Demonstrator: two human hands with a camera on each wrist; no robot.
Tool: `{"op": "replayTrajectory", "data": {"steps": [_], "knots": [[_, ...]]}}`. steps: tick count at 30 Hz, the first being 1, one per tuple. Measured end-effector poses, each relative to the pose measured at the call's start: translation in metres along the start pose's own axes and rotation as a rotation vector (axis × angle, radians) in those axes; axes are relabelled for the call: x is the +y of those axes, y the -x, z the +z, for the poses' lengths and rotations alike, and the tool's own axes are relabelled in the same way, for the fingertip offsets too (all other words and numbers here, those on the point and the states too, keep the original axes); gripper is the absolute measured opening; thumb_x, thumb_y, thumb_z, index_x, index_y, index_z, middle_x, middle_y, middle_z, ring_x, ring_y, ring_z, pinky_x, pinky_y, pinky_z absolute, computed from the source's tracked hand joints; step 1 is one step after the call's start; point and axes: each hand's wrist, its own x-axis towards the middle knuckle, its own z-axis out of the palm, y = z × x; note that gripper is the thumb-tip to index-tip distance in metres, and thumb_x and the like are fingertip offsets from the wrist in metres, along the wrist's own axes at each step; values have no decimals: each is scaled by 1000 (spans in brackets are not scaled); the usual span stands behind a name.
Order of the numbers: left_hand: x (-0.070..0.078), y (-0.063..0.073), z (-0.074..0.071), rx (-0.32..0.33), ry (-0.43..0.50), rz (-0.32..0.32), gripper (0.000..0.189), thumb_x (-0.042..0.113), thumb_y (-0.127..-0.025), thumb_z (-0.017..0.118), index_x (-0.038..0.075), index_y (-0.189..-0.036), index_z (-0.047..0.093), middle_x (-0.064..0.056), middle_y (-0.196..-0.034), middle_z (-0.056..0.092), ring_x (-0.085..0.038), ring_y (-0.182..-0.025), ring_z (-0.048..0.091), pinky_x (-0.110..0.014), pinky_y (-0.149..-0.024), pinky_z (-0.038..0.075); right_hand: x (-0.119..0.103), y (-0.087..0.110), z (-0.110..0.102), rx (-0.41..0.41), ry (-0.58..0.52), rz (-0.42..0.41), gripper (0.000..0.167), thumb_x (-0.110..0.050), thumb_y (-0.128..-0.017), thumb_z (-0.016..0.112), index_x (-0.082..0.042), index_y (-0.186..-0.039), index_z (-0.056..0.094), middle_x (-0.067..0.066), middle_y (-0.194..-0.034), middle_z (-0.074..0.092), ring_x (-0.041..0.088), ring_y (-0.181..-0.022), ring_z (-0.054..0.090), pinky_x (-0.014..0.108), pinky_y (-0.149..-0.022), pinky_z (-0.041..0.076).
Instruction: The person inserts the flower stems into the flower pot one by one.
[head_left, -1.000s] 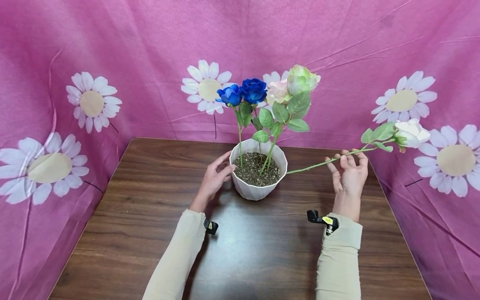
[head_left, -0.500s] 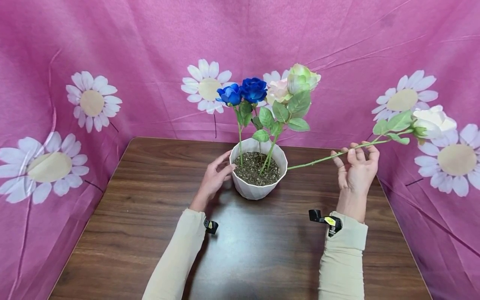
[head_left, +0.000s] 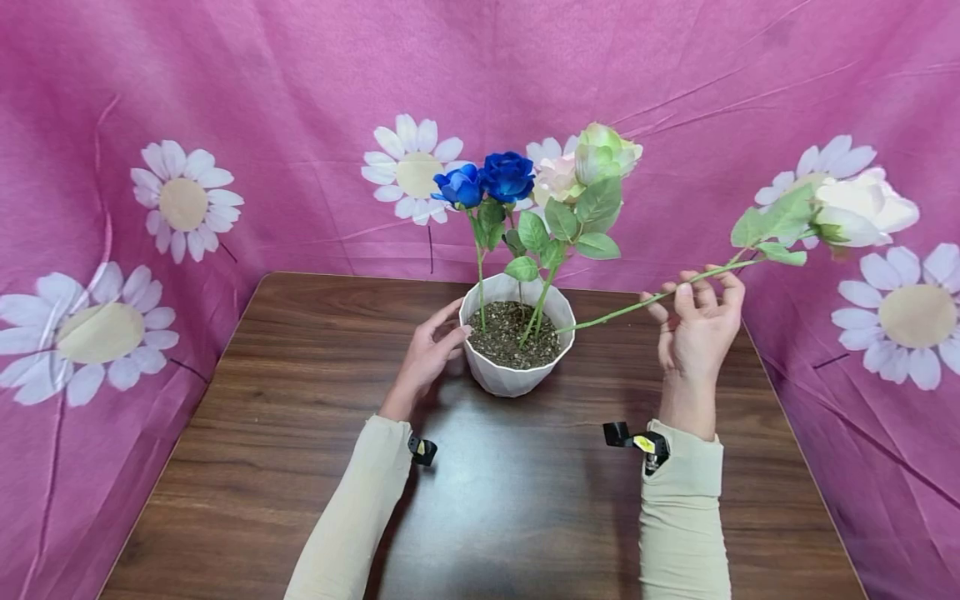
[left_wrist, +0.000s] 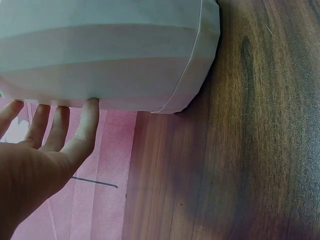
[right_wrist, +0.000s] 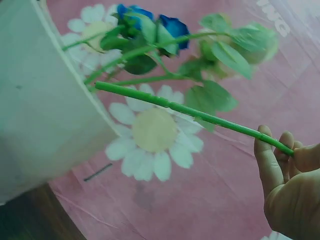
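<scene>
A white faceted flowerpot (head_left: pixel 506 382) filled with dark soil (head_left: pixel 517 354) stands upright on the table. At its left side rests my left hand (head_left: pixel 423 360), thumb by the rim and fingertips against the outer wall. My right hand (head_left: pixel 699 329) pinches the green stem (right_wrist: pixel 215 120) of a white rose (head_left: pixel 862 208) between thumb and fingers. The rose slants up to the right, its bloom beyond the hand. The bare lower end of the stem overlaps the pot's right rim in the head view. In the right wrist view, that end shows beside the rim.
Two blue roses (head_left: pixel 508 177) and a green-and-pink pair of blooms (head_left: pixel 606 154) with leaves rise from the pot. The brown wooden table (head_left: pixel 285 417) ends at a pink cloth backdrop (head_left: pixel 300 92) printed with large white daisies.
My right hand first moved right with the white rose, then back left and slightly up. The stem's lower end has come over the pot's rim. My left hand stays in place.
</scene>
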Motion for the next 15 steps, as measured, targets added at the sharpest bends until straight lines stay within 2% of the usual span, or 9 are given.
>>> {"op": "replayTrajectory", "data": {"steps": [6,10,15], "knots": [[-1,0,0,-1,1,4,55,4,-97,63,6,-150,49,-30,-133,58,-40,-119,59,-58,-96,54,13,8,5,-67,39,2,35,27,-91,48,5,-118,46,21,-92,57,28,-70,63,46,-58,63],[-2,-1,0,-2,9,0,55,4,-97,62,7,-150,49,-29,-133,58,-39,-118,60,-58,-96,53,21,15,11,-119,48,-14,35,26,-91,48,5,-119,46,22,-94,55,28,-71,63,44,-58,63],[-1,-1,0,-5,2,4,54,5,-98,62,8,-150,50,-28,-133,58,-35,-114,61,-57,-95,54,37,27,19,-184,127,-63,33,25,-92,47,4,-117,47,20,-95,57,26,-72,64,41,-60,64]]}}
